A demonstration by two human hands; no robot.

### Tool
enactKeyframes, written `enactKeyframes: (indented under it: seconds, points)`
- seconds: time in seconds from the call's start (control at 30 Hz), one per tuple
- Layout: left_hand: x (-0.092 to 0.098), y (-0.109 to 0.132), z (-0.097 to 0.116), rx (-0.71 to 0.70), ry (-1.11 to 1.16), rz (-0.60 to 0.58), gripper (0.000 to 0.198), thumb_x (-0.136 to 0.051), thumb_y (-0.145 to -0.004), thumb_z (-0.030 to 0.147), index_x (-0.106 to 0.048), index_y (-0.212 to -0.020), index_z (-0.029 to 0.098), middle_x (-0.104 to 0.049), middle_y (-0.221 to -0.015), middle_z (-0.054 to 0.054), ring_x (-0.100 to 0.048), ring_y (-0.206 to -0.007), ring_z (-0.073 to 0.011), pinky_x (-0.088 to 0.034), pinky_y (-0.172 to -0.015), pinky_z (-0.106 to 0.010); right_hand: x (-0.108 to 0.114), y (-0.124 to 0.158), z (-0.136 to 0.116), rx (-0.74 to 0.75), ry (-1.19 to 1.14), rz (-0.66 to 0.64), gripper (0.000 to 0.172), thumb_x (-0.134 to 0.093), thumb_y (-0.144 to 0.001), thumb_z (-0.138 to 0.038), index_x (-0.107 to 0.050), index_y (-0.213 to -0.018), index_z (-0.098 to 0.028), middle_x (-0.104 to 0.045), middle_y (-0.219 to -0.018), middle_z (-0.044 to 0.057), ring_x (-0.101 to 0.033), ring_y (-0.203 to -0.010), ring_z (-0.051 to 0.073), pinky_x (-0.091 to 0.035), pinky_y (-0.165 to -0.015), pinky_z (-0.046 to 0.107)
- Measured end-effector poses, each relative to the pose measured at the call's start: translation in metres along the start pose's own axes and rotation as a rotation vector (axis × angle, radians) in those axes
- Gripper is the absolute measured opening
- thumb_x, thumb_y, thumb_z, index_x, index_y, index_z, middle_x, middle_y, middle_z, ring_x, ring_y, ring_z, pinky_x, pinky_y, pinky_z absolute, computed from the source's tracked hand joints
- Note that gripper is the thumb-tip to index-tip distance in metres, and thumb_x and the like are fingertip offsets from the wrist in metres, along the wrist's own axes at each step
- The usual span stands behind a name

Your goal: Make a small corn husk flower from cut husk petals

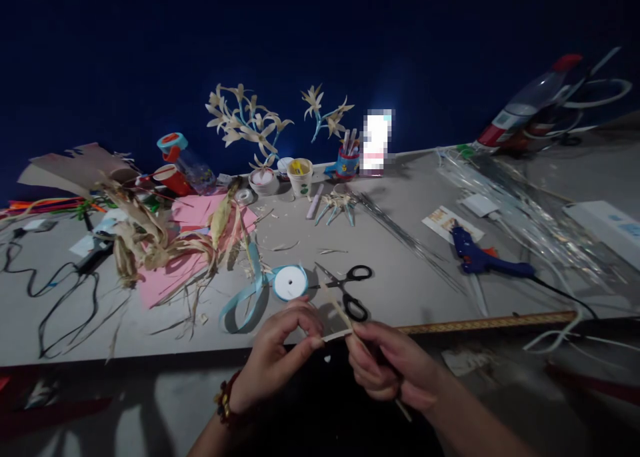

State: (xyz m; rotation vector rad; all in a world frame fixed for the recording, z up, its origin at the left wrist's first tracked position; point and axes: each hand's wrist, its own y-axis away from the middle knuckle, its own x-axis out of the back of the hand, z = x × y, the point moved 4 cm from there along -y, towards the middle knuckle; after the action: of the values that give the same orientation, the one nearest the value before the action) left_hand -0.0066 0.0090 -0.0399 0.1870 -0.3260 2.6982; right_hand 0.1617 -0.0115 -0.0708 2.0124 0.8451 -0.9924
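My left hand and my right hand are held close together just in front of the table's near edge. Both pinch a thin pale strip of dried leaf stretched between them. My right hand also grips a thin stick that pokes out below its fingers. Just beyond the hands lie black-handled scissors and a spool of light blue ribbon with a loose tail curling to the left.
Dried husk leaves lie on pink paper at the left, beside black cables. Cups, handmade flower sprigs and wires stand at the back. A blue glue gun, clear wrap and a ruler are at the right.
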Motion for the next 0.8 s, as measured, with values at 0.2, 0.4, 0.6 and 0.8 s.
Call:
enactKeyframes:
  seconds: [0.2,0.4,0.6,0.8]
  points:
    - [-0.001,0.001,-0.007,0.082,0.060,-0.006,0.011,-0.064,-0.093,0.023,-0.061,-0.083,0.019,-0.069,-0.082,-0.002,-0.065,-0.084,-0.0167,-0.035,-0.113,-0.046,0.011,0.005,-0.005,0.089,0.180,0.162,0.054,-0.056,-0.091,-0.062,-0.055,-0.061,-0.017,-0.032,-0.042,-0.010,-0.017,-0.037,0.004,-0.012,-0.034,0.015]
    - [0.004,-0.002,-0.004,0.074,0.029,-0.019,0.012,-0.065,-0.092,0.025,-0.060,-0.083,0.019,-0.066,-0.079,-0.002,-0.062,-0.080,-0.0161,-0.040,-0.111,-0.048,0.013,0.047,-0.054,0.838,1.025,0.945,0.025,-0.067,-0.091,-0.041,-0.065,-0.109,-0.023,-0.062,-0.091,0.002,-0.054,-0.067,0.014,-0.044,-0.058,0.024]
    - [0.003,-0.014,0.009,0.019,-0.142,-0.162,0.007,-0.062,-0.091,0.021,-0.063,-0.085,0.021,-0.067,-0.082,-0.002,-0.063,-0.085,-0.0179,-0.042,-0.109,-0.048,-0.031,0.024,-0.055,0.612,1.511,0.333,0.013,-0.062,-0.094,-0.029,-0.074,-0.098,-0.023,-0.065,-0.089,0.005,-0.060,-0.080,0.019,-0.046,-0.070,0.029]
    - [0.019,-0.017,0.020,-0.107,-0.255,0.133,0.018,-0.064,-0.090,0.017,-0.064,-0.108,0.021,-0.069,-0.105,-0.009,-0.062,-0.102,-0.0235,-0.047,-0.099,-0.046,-0.006,0.007,-0.040,0.397,0.833,0.413,0.019,-0.076,-0.080,-0.034,-0.065,-0.077,-0.018,-0.058,-0.066,-0.002,-0.048,-0.056,0.009,-0.034,-0.051,0.020]
